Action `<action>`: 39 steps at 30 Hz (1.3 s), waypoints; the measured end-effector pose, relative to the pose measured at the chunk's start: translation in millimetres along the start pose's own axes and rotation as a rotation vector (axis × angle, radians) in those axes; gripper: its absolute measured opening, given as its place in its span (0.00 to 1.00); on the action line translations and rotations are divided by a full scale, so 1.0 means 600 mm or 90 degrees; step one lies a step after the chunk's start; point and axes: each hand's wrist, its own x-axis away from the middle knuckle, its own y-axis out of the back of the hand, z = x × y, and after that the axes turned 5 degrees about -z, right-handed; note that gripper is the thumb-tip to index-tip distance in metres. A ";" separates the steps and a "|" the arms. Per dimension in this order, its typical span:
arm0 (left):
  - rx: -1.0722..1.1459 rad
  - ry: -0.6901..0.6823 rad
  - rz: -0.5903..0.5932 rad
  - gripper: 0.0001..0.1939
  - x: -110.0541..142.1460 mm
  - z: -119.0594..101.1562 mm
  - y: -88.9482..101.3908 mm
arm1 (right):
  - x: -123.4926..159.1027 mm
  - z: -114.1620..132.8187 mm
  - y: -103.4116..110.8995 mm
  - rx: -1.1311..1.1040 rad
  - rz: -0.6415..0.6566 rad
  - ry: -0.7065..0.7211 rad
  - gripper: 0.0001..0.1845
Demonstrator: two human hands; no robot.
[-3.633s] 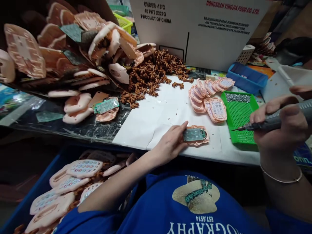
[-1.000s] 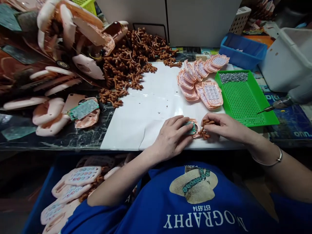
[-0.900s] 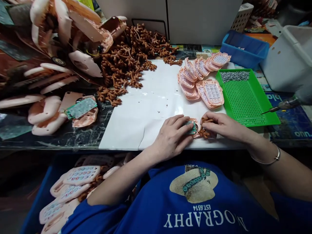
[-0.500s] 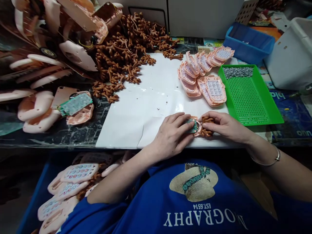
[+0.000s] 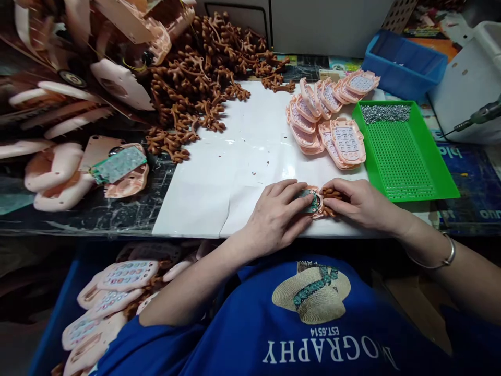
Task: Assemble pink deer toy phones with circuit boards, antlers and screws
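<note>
A small pink plastic casing (image 5: 312, 187) with a green circuit board (image 5: 314, 205) in it lies near the front edge of the white work surface. My left hand (image 5: 272, 215) rests over its left part, fingers across the board and thumb along the near side, steadying it. At the casing's right end, my right hand (image 5: 362, 204) pinches a brown antler-shaped plastic piece (image 5: 332, 193). The piece meets the end of the casing; how it is seated is hidden by my fingers.
Brown antler pieces (image 5: 183, 94) are heaped at back left. Pink keypad shells (image 5: 346, 142) stand right of centre, beside a green tray (image 5: 442, 177) with screws (image 5: 385, 113). A screwdriver-like tool (image 5: 475, 117) juts in from the right. Finished-looking pink casings (image 5: 127, 275) lie below left.
My right fingers have shifted slightly over the brown antler piece, covering more of it. My left hand stays put. The tool at the right shows more as the view tilts slightly.
</note>
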 end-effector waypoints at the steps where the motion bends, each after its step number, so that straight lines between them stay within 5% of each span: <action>1: -0.003 -0.003 0.001 0.19 0.000 0.000 0.000 | -0.001 0.000 0.000 0.027 0.008 0.012 0.09; 5: 0.004 -0.003 0.004 0.19 0.000 0.001 -0.001 | -0.004 -0.002 0.000 0.085 0.029 0.049 0.08; 10: 0.014 0.004 0.011 0.18 0.000 0.002 0.000 | 0.008 -0.012 -0.015 -0.063 -0.121 -0.059 0.14; 15: 0.019 0.009 0.017 0.19 0.002 0.002 0.000 | 0.014 -0.020 -0.032 -0.200 -0.190 -0.053 0.09; 21: 0.015 0.004 0.023 0.18 0.001 0.001 0.000 | 0.001 -0.019 -0.020 -0.282 -0.101 -0.111 0.09; 24: 0.010 0.004 0.023 0.19 0.001 0.001 0.001 | -0.001 -0.014 -0.012 -0.259 -0.073 -0.120 0.08; 33: 0.008 -0.002 0.023 0.19 0.003 0.001 0.002 | 0.014 0.003 -0.020 -0.051 -0.165 -0.031 0.05; 39: 0.008 -0.002 0.031 0.18 0.001 0.001 0.003 | 0.002 -0.008 -0.008 0.005 -0.064 -0.084 0.06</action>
